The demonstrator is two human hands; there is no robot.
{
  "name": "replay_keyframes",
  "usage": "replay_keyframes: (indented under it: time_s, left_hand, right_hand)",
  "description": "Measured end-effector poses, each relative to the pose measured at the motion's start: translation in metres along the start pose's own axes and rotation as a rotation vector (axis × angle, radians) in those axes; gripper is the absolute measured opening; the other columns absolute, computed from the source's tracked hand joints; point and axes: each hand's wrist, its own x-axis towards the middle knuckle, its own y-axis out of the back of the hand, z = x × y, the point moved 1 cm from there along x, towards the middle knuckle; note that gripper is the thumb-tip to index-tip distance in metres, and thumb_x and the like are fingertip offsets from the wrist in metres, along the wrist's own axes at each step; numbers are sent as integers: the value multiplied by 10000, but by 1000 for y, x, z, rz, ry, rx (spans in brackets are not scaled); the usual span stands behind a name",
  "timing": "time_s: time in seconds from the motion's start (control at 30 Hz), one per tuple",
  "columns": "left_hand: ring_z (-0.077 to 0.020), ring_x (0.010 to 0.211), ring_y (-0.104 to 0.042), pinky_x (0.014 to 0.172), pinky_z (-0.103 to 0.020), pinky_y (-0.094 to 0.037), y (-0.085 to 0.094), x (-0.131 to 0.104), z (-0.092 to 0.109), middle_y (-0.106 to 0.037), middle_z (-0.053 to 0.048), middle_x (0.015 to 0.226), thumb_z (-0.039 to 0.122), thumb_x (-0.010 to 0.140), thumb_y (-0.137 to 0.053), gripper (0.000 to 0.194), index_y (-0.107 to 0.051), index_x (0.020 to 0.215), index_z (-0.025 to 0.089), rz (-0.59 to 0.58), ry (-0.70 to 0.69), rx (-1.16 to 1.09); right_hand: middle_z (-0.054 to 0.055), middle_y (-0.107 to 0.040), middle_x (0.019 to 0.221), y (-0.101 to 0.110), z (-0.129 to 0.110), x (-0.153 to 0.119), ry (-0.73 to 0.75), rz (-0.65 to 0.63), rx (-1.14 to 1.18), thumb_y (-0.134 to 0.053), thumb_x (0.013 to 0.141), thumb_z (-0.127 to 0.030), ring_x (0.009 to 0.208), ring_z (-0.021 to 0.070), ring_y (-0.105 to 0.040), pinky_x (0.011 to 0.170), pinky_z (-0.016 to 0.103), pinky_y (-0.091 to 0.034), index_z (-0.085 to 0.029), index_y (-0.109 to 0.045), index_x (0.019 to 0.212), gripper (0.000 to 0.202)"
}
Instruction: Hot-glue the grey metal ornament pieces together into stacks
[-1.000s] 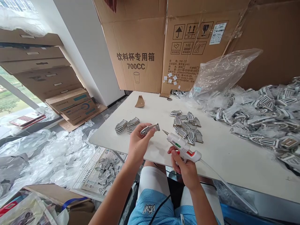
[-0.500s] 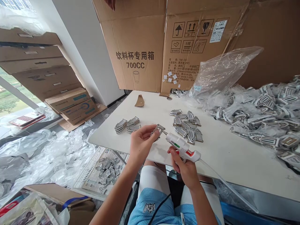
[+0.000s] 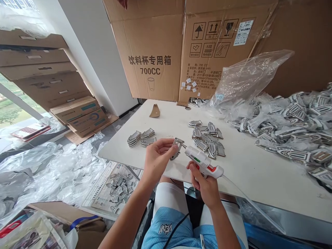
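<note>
My left hand [image 3: 159, 157] pinches a small silver metal piece, shaped like a buckle [image 3: 177, 149], above the front of the white table [image 3: 166, 121]. In my right hand [image 3: 204, 183] is a white glue gun [image 3: 198, 157] with red parts and a glue stick [image 3: 255, 207] trailing from its back. Its nozzle points left and lies at or very near the upper part of the buckle; whether they touch I cannot tell. Beyond the gun lies a loose heap of similar buckles [image 3: 207, 140]. Left of my left hand stand neat stacks of buckles [image 3: 134, 138].
Plastic-wrapped buckles [image 3: 295, 121] pile up on the right. A large cardboard box [image 3: 155, 41] stands behind the table, with a clear plastic bag [image 3: 249, 76] before it. A brown scrap [image 3: 155, 111] lies on the tabletop. Lower left, more buckles [image 3: 120, 188] rest on a low surface.
The buckle in my left hand has tilted, so more of its face shows. The glue gun has shifted very slightly to the right, its nozzle still near the buckle.
</note>
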Motion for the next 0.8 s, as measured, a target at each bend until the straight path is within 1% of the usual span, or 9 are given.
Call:
replay_keyframes:
  time_s: [0.27, 0.43, 0.5, 0.63, 0.8]
  left_hand:
    - [-242, 842, -790, 785, -345, -628, 0, 0, -2, -840, -112, 916, 394, 714, -965, 384, -821, 978, 155, -5, 69, -74]
    - [-239, 846, -784, 780, -343, -626, -1, 0, -2, -837, -109, 908, 379, 734, -952, 358, -816, 980, 158, -23, 89, -76]
    - [-231, 839, -779, 762, -333, -627, -1, 0, -3, -834, -107, 916, 373, 760, -930, 328, -812, 979, 160, -8, 51, -32]
    - [-219, 855, -773, 760, -330, -648, -3, -1, -3, -824, -85, 945, 342, 819, -868, 238, -804, 984, 182, 62, -128, 136]
    - [-215, 856, -774, 798, -365, -675, -4, -3, -3, -820, -66, 956, 313, 877, -798, 146, -794, 980, 209, 79, -275, 280]
  right_hand:
    - [-87, -371, 497, -1, -2, 1, 2, 0, -1, -728, 969, -581, 468, 77, -262, 459, 242, -253, -185, -682, 918, 403]
    - [-85, -378, 499, -2, -4, 0, -5, 4, -20, -722, 973, -588, 470, 81, -273, 462, 240, -259, -187, -677, 921, 407]
    - [-83, -377, 515, -3, -5, 1, -3, 16, -27, -731, 959, -607, 471, 81, -272, 456, 241, -247, -187, -677, 915, 426]
    - [-75, -390, 539, -5, -6, 3, 5, 52, -42, -744, 927, -649, 475, 91, -284, 449, 247, -258, -192, -680, 907, 462]
    - [-81, -371, 538, -5, -6, 2, -5, 63, -78, -740, 926, -656, 491, 103, -304, 467, 254, -287, -191, -699, 949, 468]
